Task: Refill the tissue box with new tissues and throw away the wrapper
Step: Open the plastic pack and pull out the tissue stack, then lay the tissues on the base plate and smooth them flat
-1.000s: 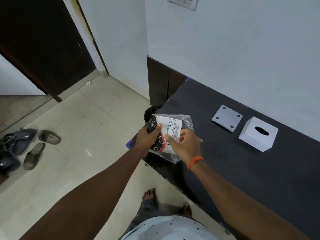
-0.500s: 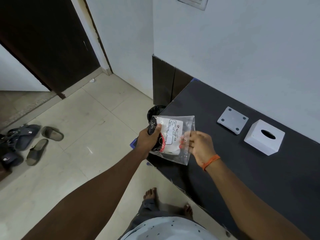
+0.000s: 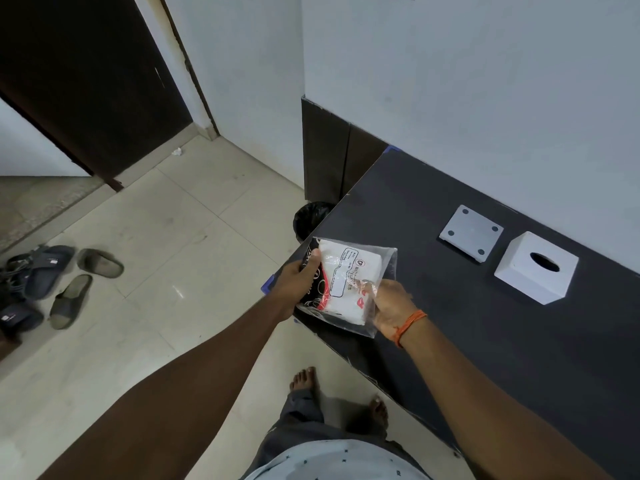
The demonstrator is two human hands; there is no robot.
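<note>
As both hands [image 3: 391, 306] grip: tissue pack [image 3: 346, 285] between.

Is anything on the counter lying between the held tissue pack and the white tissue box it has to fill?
Nothing visible lies between them. The tissue pack, held in the left hand and right hand, faces bare dark counter up to the tissue box. The white base plate lies beside the box, nearer the wall.

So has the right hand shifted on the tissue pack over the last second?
Yes. The right hand has slid from the pack's middle, over the label, to its lower right corner, toward the tissue box. The left hand grips the opposite edge.
</note>
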